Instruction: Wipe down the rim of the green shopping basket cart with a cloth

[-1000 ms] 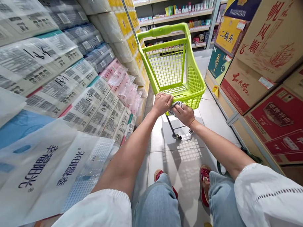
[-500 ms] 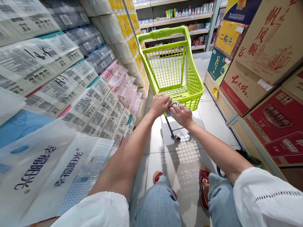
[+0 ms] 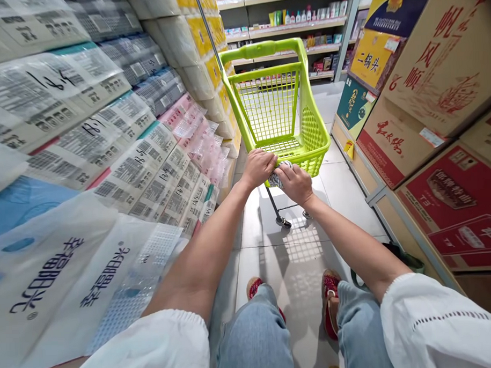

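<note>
Green cart (image 3: 298, 142), long axis ahead, handle (image 3: 260, 49) farthest

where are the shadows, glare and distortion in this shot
Head view, centre: a lattice shadow, apparently cast by the green shopping cart, lies on the floor tiles; head view, left: whitish sheen on the plastic-wrapped packs; head view, right: wide-angle stretching skews the red carton; head view, far end: bottles too small to read.
</note>
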### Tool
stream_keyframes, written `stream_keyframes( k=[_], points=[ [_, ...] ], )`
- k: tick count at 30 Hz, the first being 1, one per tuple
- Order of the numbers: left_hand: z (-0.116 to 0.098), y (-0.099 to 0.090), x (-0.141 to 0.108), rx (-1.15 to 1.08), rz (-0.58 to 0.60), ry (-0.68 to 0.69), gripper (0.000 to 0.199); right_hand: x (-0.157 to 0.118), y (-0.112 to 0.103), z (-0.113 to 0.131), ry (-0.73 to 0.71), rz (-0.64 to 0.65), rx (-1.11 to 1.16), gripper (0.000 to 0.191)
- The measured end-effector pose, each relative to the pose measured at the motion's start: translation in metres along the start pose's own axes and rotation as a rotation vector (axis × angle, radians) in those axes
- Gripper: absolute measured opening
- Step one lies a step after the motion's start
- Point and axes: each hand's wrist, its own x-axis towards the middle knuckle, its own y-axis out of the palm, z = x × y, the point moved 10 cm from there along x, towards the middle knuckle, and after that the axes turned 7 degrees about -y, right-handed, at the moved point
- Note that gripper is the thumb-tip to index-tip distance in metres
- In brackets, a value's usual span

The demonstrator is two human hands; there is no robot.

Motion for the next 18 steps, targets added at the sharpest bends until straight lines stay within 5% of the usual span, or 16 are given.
stream_keyframes(
  k=[7, 13, 18],
  points=[
    [-0.004, -0.001, 0.001, 0.034, 0.015, 0.006, 0.047, -0.015, 0.024, -0.010, 0.037, 0.061, 0.017, 0.034],
    [-0.017, -0.007, 0.006, 0.119, 0.114, -0.049, 0.054, -0.016, 0.014, -0.008, -0.058, 0.040, 0.016, 0.034],
    [-0.028, 0.006, 0.016, 0.258, 0.221, -0.215, 0.056, -0.038, 0.009, -0.021, -0.079, 0.014, 0.022, 0.036]
  ],
)
